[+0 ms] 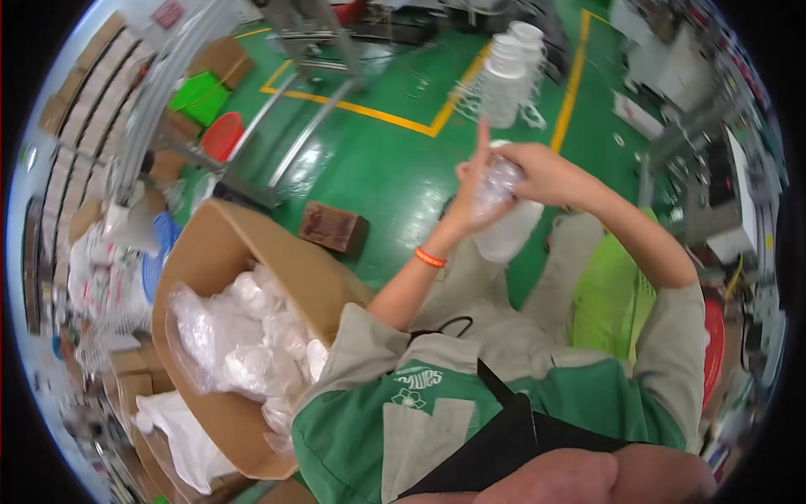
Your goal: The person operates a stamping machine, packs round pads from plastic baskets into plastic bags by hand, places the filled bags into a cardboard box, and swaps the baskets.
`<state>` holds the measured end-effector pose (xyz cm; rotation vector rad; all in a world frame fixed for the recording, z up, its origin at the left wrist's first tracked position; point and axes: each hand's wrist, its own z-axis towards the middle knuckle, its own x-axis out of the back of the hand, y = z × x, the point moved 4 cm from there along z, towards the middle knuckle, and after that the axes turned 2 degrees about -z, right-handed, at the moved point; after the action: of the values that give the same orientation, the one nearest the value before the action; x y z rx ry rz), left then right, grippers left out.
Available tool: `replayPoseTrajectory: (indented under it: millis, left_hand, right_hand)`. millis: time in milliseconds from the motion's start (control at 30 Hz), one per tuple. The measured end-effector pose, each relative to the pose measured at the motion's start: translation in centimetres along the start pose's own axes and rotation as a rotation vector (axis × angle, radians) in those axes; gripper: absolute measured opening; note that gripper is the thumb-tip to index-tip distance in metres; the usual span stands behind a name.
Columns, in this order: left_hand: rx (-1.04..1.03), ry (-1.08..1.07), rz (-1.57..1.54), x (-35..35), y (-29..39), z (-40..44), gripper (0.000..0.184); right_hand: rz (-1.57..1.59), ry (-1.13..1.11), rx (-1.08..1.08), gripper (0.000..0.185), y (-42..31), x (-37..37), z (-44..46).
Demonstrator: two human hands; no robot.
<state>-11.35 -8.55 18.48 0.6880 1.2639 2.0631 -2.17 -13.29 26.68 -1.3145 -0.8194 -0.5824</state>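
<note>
Glossy green floor (395, 181) beneath crinkled clear plastic (499, 183)

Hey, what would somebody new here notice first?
Probably the big cardboard box on the left, heaped with plastic-wrapped white things. Next, the left hand and right hand near the centre, holding crinkled clear plastic. Behind them, a bright green floor carries yellow lines.
</note>
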Motion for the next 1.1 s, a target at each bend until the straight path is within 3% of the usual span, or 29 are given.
replayPoseTrajectory:
  millis: [67,167,233,267,333,400,533,600,633,700,733,800,867,900,933,967,1000,1067,1100]
  left_hand:
    - [-0.225,0.205,0.38,-0.4,-0.3,-0.1,0.102]
    - [-0.129,0.172,0.182,0.0,-1.9,-0.6,0.1]
    - [0.213,0.118,-0.151,0.1,-4.2,-0.6,0.107]
    - [0.214,0.116,-0.153,0.2,-4.2,-0.7,0.107]
    - [0.1,0.128,0.124,0.0,-3.8,-1.2,0.101]
    - [0.163,0.086,0.014,-0.7,-3.6,-1.1,0.099]
    - [0.075,0.051,0.146,-1.5,-3.2,-1.4,0.103]
    - [0.023,0.028,0.0,-2.1,-3.1,-1.2,0.098]
    - [0.025,0.026,-0.004,-2.0,-3.2,-1.2,0.098]
    - [0.261,0.025,-0.344,-1.7,-3.3,-1.1,0.089]
    - [0.262,0.017,-0.347,-1.8,-2.9,-1.1,0.089]
    - [0.288,0.158,-0.459,-1.7,-2.3,-1.4,0.081]
    - [0.224,0.261,-0.313,-1.4,-2.5,-2.1,0.073]
    - [0.075,0.312,-0.087,-0.9,-1.7,-2.1,0.07]
    - [-0.073,0.362,0.138,-0.9,-0.9,-2.2,0.067]
    - [-0.089,0.425,0.132,-0.8,-0.6,-2.4,0.051]
    - [-0.087,0.425,0.128,-0.8,-0.9,-2.5,0.051]
    - [-0.251,0.351,0.501,-1.0,-0.9,-2.8,0.034]
    - [-0.259,0.357,0.501,-0.7,-1.1,-2.9,0.025]
  right_hand:
    - [-0.092,-0.015,-0.135,0.037,0.2,-0.4,-0.4]
    - [-0.06,0.035,-0.148,0.042,-0.5,-0.6,-1.3]
    - [-0.162,0.085,-0.031,0.044,-0.6,-1.3,-1.7]
    - [-0.162,0.084,-0.034,0.044,-0.6,-1.3,-1.6]
    - [-0.049,0.135,-0.049,0.043,-0.5,-0.8,-1.8]
    - [-0.055,0.086,-0.047,0.038,0.2,-1.4,-1.5]
    - [-0.082,0.044,-0.054,0.03,1.8,-2.8,-1.1]
    - [-0.011,-0.021,0.046,0.023,1.3,-3.0,-1.1]
    - [-0.036,0.079,0.169,0.014,0.9,-3.2,-1.5]
    - [0.02,0.176,0.158,0.014,1.6,-3.0,-2.1]
    - [0.07,0.28,0.151,0.014,2.0,-2.7,-2.4]
    - [0.147,0.367,0.068,0.013,2.6,-2.3,-2.5]
    - [0.673,0.31,-0.475,0.014,5.4,-3.1,-2.3]
    - [0.937,0.284,-0.579,0.018,5.8,-3.5,-2.3]
    - [0.934,0.286,-0.589,0.018,6.2,-3.5,-2.1]
    - [1.071,0.262,-0.7,0.019,6.8,-4.2,-2.2]
    - [1.205,0.237,-0.805,0.021,7.3,-4.8,-2.2]
    - [1.23,0.189,-0.796,0.022,8.3,-5.0,-2.5]
    - [1.215,0.25,-0.757,0.033,8.6,-4.7,-2.5]
